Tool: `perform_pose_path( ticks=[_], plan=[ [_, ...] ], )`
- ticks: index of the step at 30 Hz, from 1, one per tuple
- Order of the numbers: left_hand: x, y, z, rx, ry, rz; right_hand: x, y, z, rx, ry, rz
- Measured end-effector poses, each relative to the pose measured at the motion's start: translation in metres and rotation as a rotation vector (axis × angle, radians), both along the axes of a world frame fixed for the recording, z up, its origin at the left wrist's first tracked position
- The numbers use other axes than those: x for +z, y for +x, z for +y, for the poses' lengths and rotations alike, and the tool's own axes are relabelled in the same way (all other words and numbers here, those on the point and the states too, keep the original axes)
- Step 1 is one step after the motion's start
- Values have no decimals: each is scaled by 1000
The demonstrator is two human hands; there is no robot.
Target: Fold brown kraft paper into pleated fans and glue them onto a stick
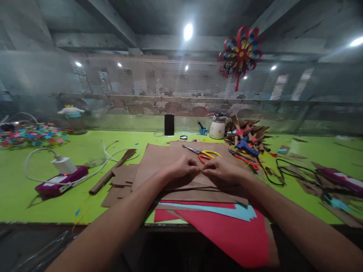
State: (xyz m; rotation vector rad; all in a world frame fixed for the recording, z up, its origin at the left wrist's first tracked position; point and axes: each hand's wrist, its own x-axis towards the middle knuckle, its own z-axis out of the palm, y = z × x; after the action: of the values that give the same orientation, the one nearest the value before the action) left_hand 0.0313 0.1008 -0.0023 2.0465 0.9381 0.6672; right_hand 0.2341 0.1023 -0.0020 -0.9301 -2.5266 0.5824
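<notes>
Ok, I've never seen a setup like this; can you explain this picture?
No machine here: one head-worn camera looks forward and down as a person works bare-handed. The left hand and right hand are close together over brown paper sheets; whether they pinch anything is too small to tell. Red-and-yellow-handled scissors lie on the sheets, just beyond. Around them on the green table are a blue glue gun and a purple power strip with a white charger plugged in.

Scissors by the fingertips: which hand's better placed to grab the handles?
Right, probably: the right hand sits nearest the yellow handle, while the left hand lies toward the blades. Can't tell whether either hand holds something.
</notes>
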Motion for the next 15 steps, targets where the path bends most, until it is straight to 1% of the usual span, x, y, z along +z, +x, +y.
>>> perform_pose_path(
  ticks=[5,11,15],
  plan=[
    [-9,-8,12,12,127,201,-12,-6,4,-22,155,18],
    [-12,-11,19,-4,216,381,-26,-6,12,9,184,29],
    [-16,-9,22,-47,261,409,-29,-6,11,34,217,31]
  ],
)
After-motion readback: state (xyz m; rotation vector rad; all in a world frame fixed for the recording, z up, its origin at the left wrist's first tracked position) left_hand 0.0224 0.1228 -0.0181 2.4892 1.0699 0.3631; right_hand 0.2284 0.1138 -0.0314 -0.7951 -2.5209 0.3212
